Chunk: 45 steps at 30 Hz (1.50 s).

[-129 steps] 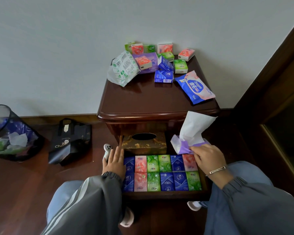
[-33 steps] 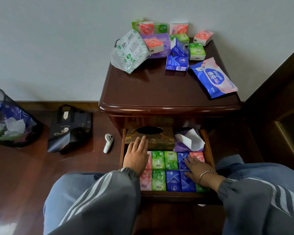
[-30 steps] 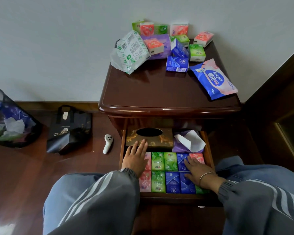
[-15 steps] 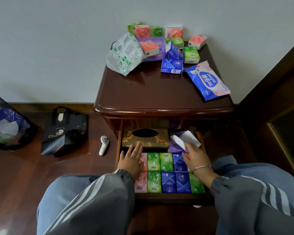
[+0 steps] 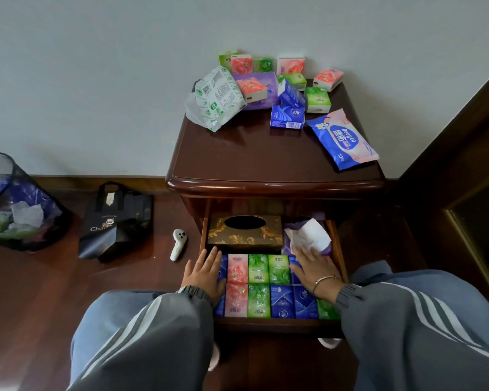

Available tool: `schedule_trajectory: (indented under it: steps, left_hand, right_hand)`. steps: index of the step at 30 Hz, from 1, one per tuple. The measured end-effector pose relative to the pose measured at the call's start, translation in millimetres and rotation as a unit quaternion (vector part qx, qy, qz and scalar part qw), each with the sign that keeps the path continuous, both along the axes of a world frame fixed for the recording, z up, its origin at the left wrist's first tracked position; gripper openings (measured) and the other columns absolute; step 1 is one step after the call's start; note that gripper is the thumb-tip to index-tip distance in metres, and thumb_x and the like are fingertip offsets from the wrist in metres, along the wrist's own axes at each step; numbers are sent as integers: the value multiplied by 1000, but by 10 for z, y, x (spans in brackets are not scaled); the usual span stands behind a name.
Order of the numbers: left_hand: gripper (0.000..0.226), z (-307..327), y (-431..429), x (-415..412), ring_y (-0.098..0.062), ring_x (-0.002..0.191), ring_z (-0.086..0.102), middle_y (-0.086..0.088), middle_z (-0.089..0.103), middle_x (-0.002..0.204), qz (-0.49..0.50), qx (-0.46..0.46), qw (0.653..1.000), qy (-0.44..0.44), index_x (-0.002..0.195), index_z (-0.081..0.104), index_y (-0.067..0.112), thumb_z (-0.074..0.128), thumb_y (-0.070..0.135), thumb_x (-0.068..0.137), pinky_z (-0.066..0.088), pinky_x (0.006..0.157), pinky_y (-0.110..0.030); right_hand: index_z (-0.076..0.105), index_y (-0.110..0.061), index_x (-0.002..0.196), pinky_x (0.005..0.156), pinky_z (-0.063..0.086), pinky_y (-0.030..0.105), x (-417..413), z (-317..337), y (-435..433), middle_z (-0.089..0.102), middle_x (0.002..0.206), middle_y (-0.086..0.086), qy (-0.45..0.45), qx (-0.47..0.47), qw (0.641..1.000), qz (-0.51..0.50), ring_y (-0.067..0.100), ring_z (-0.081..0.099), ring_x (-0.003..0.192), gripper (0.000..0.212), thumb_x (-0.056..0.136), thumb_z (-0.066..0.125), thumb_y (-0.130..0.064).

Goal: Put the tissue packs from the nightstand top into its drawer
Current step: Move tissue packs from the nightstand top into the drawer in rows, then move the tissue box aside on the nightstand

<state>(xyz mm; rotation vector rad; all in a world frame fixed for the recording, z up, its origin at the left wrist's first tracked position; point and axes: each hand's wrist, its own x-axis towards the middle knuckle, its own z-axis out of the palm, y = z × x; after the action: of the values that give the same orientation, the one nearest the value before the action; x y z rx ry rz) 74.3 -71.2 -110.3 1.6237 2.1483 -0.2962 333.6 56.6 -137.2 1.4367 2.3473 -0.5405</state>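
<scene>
The tissue packs (image 5: 287,117) beyond our flat, empty hands, left (image 5: 205,273) and right (image 5: 312,268), look light and squashy, so we'd pinch their short sides.

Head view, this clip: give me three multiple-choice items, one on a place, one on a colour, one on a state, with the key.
1. Where does the gold-patterned tissue box sit?
A. At the back of the open drawer
B. On the nightstand top
C. On the floor

2. What colour is the pack lying flat just left of the wet-wipes pack on the nightstand top?
A. Green
B. Pink
C. Blue

3. How are the hands?
A. Each grips a pack in the air
B. Both lie flat and open on the packs in the drawer
C. Both rest on the nightstand top

Key: 1 A, the box lies behind the rows of packs inside the drawer. 2 C, its wrapper is blue. 3 B, the left hand and right hand are spread palm down, gripping nothing.
</scene>
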Motion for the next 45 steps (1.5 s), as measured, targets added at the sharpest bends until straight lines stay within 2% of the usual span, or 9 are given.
schedule_trajectory:
  steps: [7,12,18,25,29,31,37,41,45]
  left_hand:
    - [71,199,-11,29,-17,149,7,3,6,162,63,137,988,-30,154,8,19,44,37,96,13,120,-36]
    - [72,588,183,-170,-27,141,32,-13,33,154,237,366,885,-165,149,25,5,60,16,87,25,116,-36]
    - [74,1001,649,-421,-27,128,48,-13,50,139,331,346,766,-429,146,29,14,49,-12,80,38,110,-46]
    - [66,988,718,-570,-29,119,56,-14,58,130,373,311,755,-441,139,42,12,46,-17,80,47,102,-46]
    - [57,1178,497,-692,-22,94,63,-16,63,115,340,270,783,-445,130,49,3,38,-24,81,55,73,-22]
    - [51,1237,283,-821,-31,110,60,-17,63,115,327,236,816,-414,124,54,2,38,-23,82,50,87,-32]
    - [59,1516,-329,-761,-20,125,49,-5,48,143,148,90,962,-211,143,41,18,60,12,88,38,108,-35]
    - [70,1581,-346,-196,-17,146,21,4,24,158,-11,241,966,-94,151,23,25,57,37,91,22,119,-38]
    - [60,1429,-126,281,-12,149,8,11,13,161,-63,178,980,-63,152,17,31,38,47,98,5,120,-42]
  right_hand:
    - [52,-19,130,94,44,33,75,446,-83,54,136,7,143,74,980,-118,26,52,121,39,94,45,-33]
    - [54,-8,125,96,45,36,183,984,232,61,124,15,446,142,757,-456,31,59,112,44,82,60,-6]
    - [50,0,118,81,38,28,160,1311,634,58,117,18,519,43,702,-485,22,53,95,42,78,62,2]
    - [46,-3,132,93,41,34,434,1228,748,49,137,17,493,21,740,-457,31,48,125,60,75,45,16]
    - [53,2,125,54,46,11,703,1351,707,56,125,25,469,-19,763,-443,41,55,115,53,78,39,22]
    - [57,1,118,46,43,7,912,1425,587,59,117,25,431,-49,800,-414,41,57,112,46,80,41,21]
    - [39,-16,141,110,31,34,1251,1682,-172,44,144,8,227,-39,945,-231,22,39,135,63,83,62,-6]
    - [10,-27,150,118,9,45,860,1691,-595,10,159,-6,133,121,981,-75,12,4,147,76,90,53,-41]
    - [5,-24,151,117,-2,49,428,1621,-610,0,160,-7,30,116,992,-39,10,-3,147,70,94,31,-56]
